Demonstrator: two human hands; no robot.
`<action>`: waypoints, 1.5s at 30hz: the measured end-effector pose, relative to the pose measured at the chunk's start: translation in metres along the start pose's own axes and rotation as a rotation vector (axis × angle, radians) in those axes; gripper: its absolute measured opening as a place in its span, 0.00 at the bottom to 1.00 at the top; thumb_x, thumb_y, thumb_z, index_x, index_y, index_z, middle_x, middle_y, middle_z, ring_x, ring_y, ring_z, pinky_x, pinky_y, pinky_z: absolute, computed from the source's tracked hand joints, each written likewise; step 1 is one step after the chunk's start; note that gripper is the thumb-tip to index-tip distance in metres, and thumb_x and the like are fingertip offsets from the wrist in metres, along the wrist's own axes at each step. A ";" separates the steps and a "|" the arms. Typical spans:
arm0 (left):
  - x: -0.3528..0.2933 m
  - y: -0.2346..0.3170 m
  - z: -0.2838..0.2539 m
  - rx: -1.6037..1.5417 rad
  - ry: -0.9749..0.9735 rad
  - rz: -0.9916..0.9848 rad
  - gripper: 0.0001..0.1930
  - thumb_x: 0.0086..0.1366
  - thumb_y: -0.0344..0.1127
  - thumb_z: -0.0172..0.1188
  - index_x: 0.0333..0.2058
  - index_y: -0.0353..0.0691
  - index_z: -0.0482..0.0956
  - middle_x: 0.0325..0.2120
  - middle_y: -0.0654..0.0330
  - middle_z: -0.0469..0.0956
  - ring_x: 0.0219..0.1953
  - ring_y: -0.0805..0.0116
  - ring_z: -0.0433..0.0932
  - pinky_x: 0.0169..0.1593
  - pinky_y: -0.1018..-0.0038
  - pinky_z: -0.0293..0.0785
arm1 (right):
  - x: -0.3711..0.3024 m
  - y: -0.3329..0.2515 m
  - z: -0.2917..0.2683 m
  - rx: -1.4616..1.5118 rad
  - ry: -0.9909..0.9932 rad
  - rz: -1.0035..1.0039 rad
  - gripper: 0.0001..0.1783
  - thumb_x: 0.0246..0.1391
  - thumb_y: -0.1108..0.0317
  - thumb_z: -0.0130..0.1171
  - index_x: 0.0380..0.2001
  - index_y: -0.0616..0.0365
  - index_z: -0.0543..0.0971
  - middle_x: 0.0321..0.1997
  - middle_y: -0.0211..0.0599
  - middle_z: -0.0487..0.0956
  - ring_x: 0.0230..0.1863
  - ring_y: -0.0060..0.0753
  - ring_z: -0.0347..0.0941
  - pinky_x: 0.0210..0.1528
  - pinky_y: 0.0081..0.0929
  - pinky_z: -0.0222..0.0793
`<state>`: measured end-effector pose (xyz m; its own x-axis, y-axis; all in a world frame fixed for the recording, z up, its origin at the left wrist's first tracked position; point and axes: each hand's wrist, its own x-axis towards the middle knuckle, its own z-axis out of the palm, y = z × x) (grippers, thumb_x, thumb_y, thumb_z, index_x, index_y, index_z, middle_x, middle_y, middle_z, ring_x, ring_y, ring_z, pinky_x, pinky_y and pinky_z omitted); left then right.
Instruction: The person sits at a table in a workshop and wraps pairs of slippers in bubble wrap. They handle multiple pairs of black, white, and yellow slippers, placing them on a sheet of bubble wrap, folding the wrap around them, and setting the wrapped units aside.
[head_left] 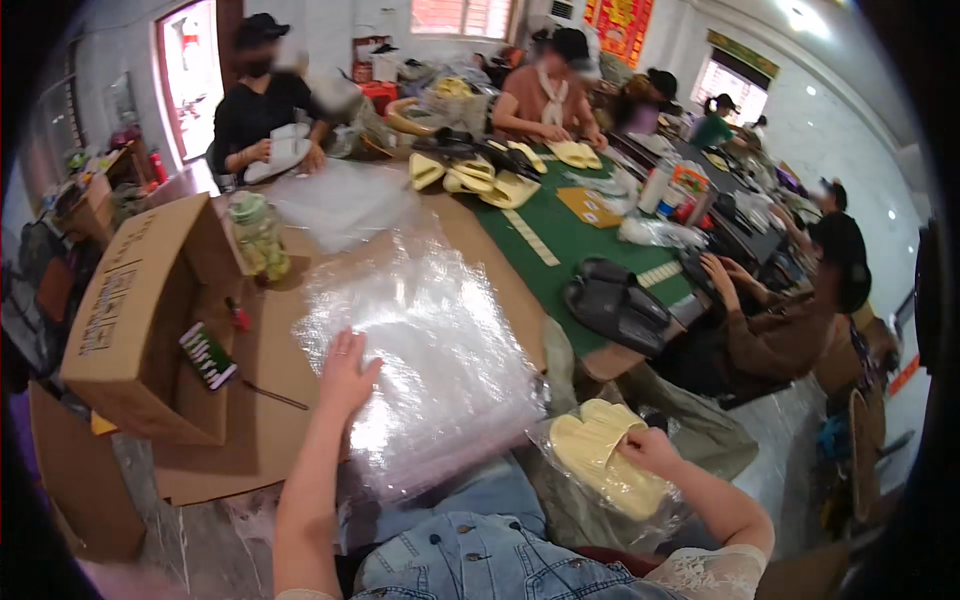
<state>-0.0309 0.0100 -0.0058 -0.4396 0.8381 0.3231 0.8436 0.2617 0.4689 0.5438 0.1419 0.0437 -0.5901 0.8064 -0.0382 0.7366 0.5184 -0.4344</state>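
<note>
Left hand: grip released; palm down, resting on the left part of the clear plastic stack.
Right hand: grip grasping the yellow slippers near the strap opening.
Slipper position: beyond the near edge of the tabletop, right of the stack; clear film shows around them.
Left of stack: open cardboard box, with a phone at its opening; jar just beside it.
Green mat: black sandals near its close end; further yellow footwear toward its far end.
Far side: person in black holding a white item.
</note>
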 end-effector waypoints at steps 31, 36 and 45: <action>-0.051 0.077 -0.008 0.089 -0.288 0.378 0.31 0.66 0.62 0.58 0.62 0.52 0.75 0.67 0.44 0.65 0.72 0.38 0.57 0.73 0.48 0.52 | 0.240 0.030 -0.002 -0.256 0.514 0.171 0.23 0.50 0.53 0.69 0.36 0.64 0.79 0.38 0.50 0.79 0.42 0.57 0.76 0.46 0.49 0.72; -0.042 0.071 0.012 -0.033 -0.308 0.332 0.25 0.73 0.57 0.51 0.62 0.54 0.75 0.68 0.43 0.63 0.72 0.38 0.55 0.73 0.48 0.51 | 0.175 0.028 -0.002 0.007 0.620 0.134 0.21 0.48 0.55 0.71 0.27 0.65 0.78 0.26 0.50 0.76 0.33 0.56 0.77 0.36 0.46 0.68; -0.036 0.071 -0.004 -0.375 -0.335 0.135 0.20 0.77 0.46 0.45 0.62 0.52 0.76 0.67 0.47 0.67 0.71 0.40 0.58 0.74 0.57 0.53 | 0.074 -0.143 -0.035 0.437 0.082 -0.428 0.24 0.43 0.74 0.67 0.48 0.62 0.81 0.47 0.49 0.83 0.49 0.46 0.82 0.52 0.34 0.75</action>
<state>0.0436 -0.0032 0.0192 -0.1601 0.9757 0.1494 0.6906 0.0027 0.7232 0.4063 0.1370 0.1347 -0.7637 0.5804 0.2827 0.2262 0.6507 -0.7249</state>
